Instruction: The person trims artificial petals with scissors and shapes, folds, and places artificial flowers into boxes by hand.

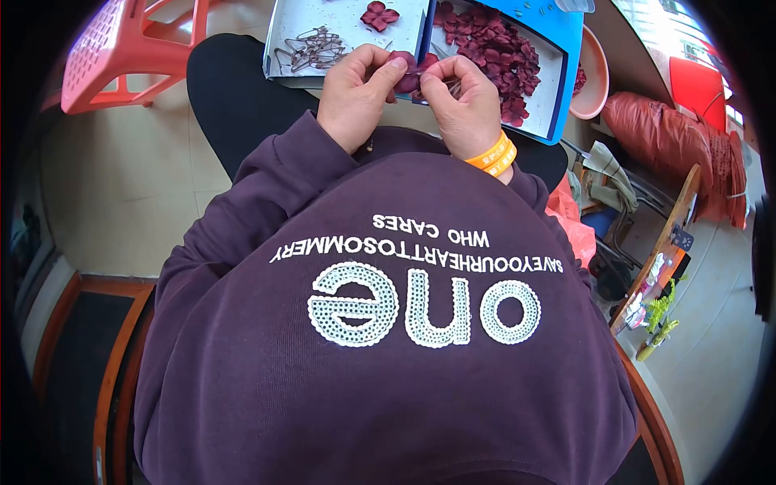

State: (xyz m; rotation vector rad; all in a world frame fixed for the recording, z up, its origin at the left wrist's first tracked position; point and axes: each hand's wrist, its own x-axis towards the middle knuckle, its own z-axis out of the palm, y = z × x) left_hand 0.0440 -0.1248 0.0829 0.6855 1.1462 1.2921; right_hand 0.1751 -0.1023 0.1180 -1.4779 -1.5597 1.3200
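My left hand [356,93] pinches a dark red fabric petal piece [406,71] between thumb and forefinger, at the front edge of the trays. Close beside it, my right hand [466,101], with an orange wristband, has thumb and fingers pressed together at the right side of the same piece; thin stems or wires show by its fingers. A pile of dark red fabric flowers [497,56] lies in the right tray [552,89]. The left tray [293,16] holds a heap of bent wire pins [311,50] and one flower [378,16].
A pink plastic stool [93,61] stands at the upper left. At the right are a pink basin [596,77], a red-brown bag [655,133], a red object [697,89] and a wooden-edged stand [659,250] with small decorations. My legs lie under the trays.
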